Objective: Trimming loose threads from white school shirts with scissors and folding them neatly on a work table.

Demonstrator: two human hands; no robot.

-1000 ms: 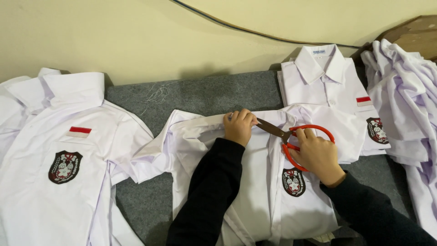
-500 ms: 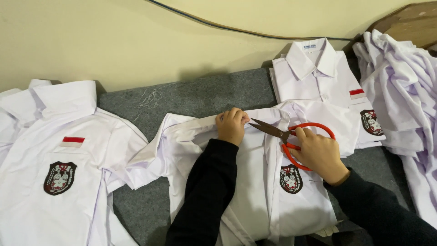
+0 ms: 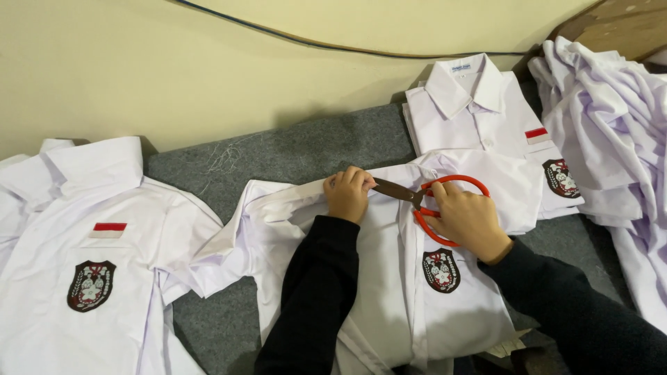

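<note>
Pinching the collar edge of the middle white shirt point(image 3: 389, 278), the left hand point(image 3: 349, 193) is curled tight around a fold of fabric, and the right hand point(image 3: 467, 219) is threaded through the red loops of a pair of scissors point(image 3: 425, 199), gripping them with the dark blades pointing straight at that left hand. So the blade tips sit right at the collar, just beside the left knuckles, though it's hard to tell if they're actually closed on a thread or only lined up. Looks like trimming work that's partway through: left of the middle shirt there's another badge shirt point(image 3: 90, 257) spread flat on the grey counter point(image 3: 299, 149), behind it a neatly folded one point(image 3: 486, 118) against the wall, and to its right a rumpled heap of white shirts point(image 3: 611, 125), probably waiting. Some loose threads point(image 3: 222, 158) lie on the counter behind the middle shirt, near the wall.
</note>
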